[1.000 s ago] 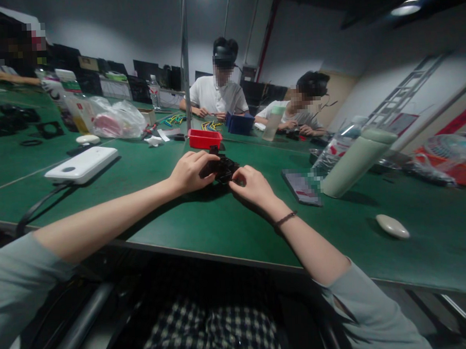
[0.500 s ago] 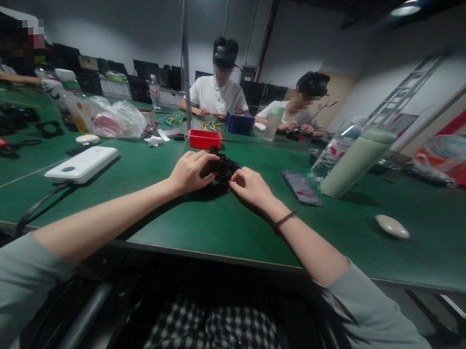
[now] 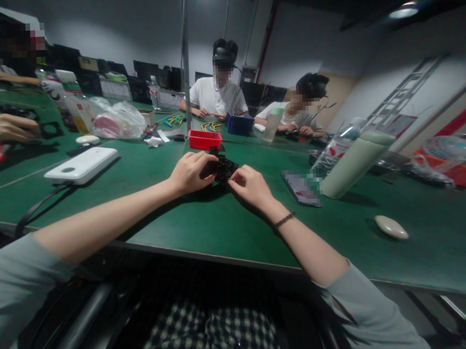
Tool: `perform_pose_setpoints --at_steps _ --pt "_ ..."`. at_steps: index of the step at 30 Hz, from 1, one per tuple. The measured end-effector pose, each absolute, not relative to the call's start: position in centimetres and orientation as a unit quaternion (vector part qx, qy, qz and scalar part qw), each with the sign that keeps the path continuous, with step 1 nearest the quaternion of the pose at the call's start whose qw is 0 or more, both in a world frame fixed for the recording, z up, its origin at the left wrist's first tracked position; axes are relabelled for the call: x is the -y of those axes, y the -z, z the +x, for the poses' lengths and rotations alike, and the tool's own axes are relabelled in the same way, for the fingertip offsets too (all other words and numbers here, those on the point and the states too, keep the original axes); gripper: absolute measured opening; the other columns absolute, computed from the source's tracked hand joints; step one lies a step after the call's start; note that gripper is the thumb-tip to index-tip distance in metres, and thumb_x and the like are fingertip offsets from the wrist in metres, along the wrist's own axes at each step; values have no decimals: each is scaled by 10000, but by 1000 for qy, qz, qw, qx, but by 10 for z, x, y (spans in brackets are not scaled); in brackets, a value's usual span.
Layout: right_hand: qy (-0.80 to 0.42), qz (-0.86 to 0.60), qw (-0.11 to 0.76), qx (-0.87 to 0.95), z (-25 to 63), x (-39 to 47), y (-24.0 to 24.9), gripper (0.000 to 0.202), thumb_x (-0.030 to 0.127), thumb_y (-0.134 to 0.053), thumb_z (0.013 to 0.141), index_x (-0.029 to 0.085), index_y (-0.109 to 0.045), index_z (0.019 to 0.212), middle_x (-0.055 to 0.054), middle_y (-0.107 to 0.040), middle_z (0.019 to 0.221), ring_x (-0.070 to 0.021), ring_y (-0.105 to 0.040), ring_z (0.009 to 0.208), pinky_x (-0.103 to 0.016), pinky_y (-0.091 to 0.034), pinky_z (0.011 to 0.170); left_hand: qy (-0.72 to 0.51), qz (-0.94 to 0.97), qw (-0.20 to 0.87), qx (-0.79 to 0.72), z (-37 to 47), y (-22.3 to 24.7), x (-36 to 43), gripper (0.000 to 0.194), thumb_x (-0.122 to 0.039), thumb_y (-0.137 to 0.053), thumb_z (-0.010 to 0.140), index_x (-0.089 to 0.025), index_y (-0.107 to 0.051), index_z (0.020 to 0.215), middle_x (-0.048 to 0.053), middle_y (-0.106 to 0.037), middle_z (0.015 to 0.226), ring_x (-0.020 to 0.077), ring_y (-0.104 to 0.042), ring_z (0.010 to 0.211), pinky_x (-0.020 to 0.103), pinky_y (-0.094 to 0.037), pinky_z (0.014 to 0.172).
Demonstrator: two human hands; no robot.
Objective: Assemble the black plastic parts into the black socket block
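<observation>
A small black part with an uneven, jointed-looking outline (image 3: 225, 168) is between my hands, low over the green table (image 3: 204, 222). My left hand (image 3: 194, 171) is wrapped round its left side, thumb below and fingers on top. At its right edge, the thumb and forefinger of my right hand (image 3: 251, 186) are pinched together. Whether a tiny piece sits in that pinch is too small to see. Just behind the black part stands a red open tray (image 3: 205, 139), whose contents are hidden.
To the left lies a white power bank (image 3: 81, 164) with a black cable. A phone (image 3: 301, 188), a green tumbler (image 3: 356, 164) and a pale oval object (image 3: 391, 227) are on the right. Across the table, two people work near a blue bin (image 3: 239, 124). Another person's hand (image 3: 10, 127) is far left.
My right hand has shifted slightly up along the black part's right edge; my left hand keeps its hold. At far left, another person's hand has come into view over the black parts.
</observation>
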State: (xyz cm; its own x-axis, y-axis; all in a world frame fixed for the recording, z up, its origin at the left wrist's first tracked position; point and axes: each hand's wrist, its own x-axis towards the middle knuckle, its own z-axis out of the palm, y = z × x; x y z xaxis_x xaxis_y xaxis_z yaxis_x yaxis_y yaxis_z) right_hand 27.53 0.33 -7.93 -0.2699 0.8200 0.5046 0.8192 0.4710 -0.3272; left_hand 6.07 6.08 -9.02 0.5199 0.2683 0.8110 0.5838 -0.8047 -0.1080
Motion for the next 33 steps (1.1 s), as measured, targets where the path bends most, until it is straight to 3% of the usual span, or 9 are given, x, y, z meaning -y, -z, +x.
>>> perform_pose_setpoints --at_steps 18,33 --pt "-38 -486 396 778 275 -4 80 106 219 -605 830 187 -592 730 -36 -625 855 -142 -632 684 -281 -514 660 411 -854 190 255 62 87 -57 224 -283 -575 809 -164 -588 999 68 -688 884 202 -649 798 336 -470 743" --pt "-16 -468 415 780 275 -5 81 69 221 -579 824 197 -597 762 -35 -672 769 -155 -604 653 -279 -484 655 430 -848 216 223 62 89 -59 210 -278 -571 812 -163 -572 988 60 -713 886 184 -665 739 321 -472 722"
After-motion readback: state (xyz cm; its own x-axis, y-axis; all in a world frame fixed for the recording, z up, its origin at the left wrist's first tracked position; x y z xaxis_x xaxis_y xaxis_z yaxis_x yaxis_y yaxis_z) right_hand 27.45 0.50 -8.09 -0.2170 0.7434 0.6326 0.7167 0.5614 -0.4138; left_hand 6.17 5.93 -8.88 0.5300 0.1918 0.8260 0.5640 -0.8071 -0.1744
